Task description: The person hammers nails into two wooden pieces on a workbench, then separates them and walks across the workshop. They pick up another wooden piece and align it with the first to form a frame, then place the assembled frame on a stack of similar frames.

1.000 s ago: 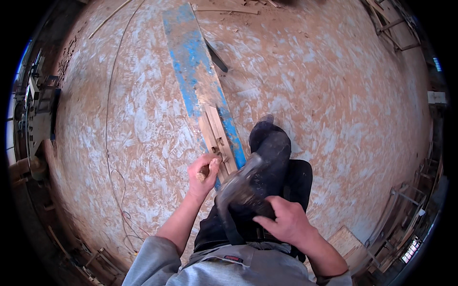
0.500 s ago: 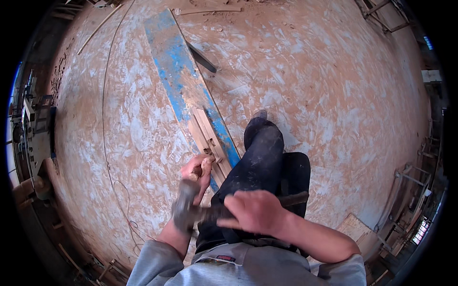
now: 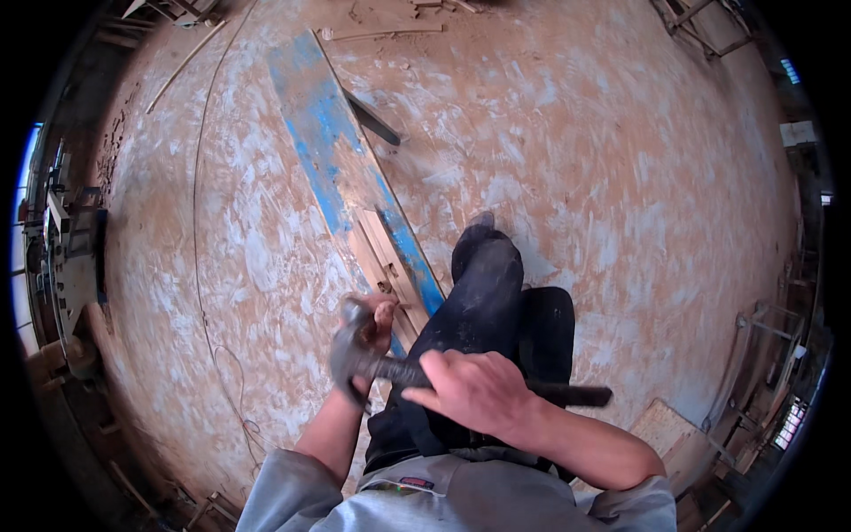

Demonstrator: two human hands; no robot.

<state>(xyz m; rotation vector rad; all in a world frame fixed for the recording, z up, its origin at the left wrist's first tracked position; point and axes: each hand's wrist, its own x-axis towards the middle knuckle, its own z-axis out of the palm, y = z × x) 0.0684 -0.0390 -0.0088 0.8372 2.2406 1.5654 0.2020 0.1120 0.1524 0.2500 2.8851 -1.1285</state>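
A dusty, pale-smeared floor (image 3: 603, 177) is crossed by a thin cable (image 3: 196, 213) left of a worn, blue-painted bench (image 3: 312, 106). On the bench's near part, slotted wooden pieces (image 3: 379, 246) are laid lengthwise. Right of the bench's near end, above dark trousers (image 3: 483, 297), a hammer (image 3: 397, 370) is gripped in the closed right hand (image 3: 479, 390). At the bench's left edge, the curled left hand (image 3: 384, 317) is partly covered by the hammer, and whether anything is held there cannot be told.
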